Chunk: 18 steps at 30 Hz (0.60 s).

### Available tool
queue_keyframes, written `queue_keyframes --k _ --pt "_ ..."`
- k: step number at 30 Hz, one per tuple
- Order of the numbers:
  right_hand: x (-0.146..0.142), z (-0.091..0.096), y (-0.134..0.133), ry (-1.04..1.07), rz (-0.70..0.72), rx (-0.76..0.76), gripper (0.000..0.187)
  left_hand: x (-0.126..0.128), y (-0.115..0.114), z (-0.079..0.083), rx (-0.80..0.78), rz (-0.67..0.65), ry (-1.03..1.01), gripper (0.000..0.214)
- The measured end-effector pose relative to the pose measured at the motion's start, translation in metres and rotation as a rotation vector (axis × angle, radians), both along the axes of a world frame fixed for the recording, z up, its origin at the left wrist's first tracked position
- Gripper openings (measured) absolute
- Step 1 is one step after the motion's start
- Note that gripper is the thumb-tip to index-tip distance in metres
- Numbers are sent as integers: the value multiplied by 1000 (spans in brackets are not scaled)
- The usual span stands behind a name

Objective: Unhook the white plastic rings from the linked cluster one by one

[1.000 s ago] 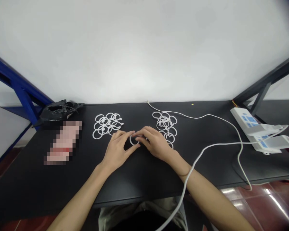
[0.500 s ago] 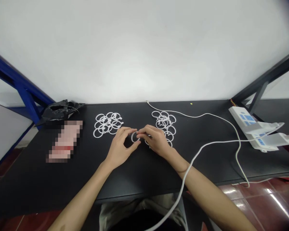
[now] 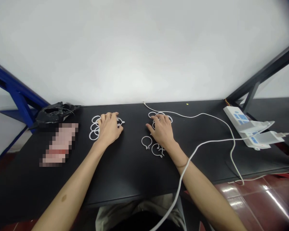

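On the black table (image 3: 125,173), your left hand (image 3: 109,128) lies flat over the left ring pile (image 3: 94,128), your right hand (image 3: 162,130) spread on the right ring pile (image 3: 159,116) (neither visibly gripping); a careless sweep could scatter or tangle rings.

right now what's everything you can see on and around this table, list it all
table: one, black, across the view
left ring pile: several, white, under the left hand
right ring pile: several, white, under the right hand
loose rings: two, white, near the right wrist
cable: white, back edge to right side
power strip: white and blue, far right
plastic bag: one, black, back left
blurred patch: pinkish, left
left hand: flat on left pile
right hand: flat on right pile
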State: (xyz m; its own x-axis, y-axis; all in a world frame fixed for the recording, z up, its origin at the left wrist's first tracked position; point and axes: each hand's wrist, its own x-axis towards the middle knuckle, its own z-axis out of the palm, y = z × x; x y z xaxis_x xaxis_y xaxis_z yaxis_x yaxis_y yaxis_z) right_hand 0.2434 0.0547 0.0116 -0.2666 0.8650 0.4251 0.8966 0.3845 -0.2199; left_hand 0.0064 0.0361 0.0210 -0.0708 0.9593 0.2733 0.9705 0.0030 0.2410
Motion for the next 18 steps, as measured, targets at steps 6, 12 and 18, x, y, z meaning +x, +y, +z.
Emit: queue_keyframes --k 6,12,18 --pt "0 -1 -1 -65 -9 -49 32 0 -2 5 -84 24 42 53" --pt "1 -2 0 -70 61 -23 16 3 -18 7 15 -37 -5 48" --pt "0 -3 -1 -54 99 -26 19 20 -43 -5 140 -193 -87 34"
